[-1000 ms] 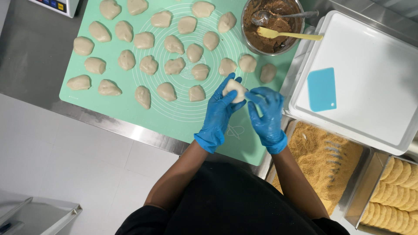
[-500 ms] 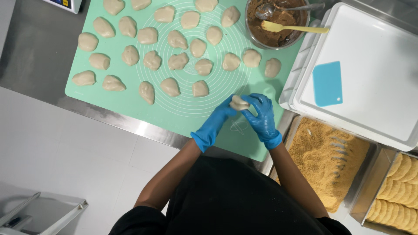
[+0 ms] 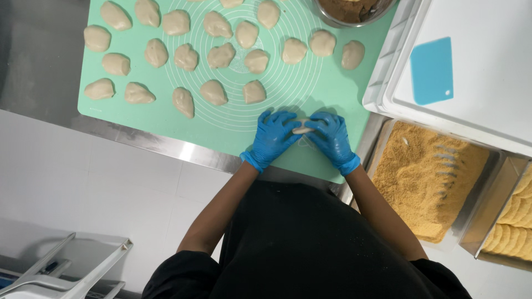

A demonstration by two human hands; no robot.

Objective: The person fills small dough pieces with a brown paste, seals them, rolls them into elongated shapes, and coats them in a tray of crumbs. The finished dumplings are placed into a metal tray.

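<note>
Hands lowered onto mat (image 3: 221,119), pinching dough piece (image 3: 302,130).

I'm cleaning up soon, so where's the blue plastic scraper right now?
In the head view, the blue scraper lies flat on the white tray lid at upper right, beyond the crumb tray.

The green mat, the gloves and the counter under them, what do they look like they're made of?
Green mat: likely silicone, matte, lying flat, printed with white circles.
Gloves on the left hand and right hand: thin blue rubbery film, probably nitrile, wrinkling at the knuckles.
Counter: brushed steel by its grey sheen and bright edge.
Piece between the hands: soft pale dough.
</note>
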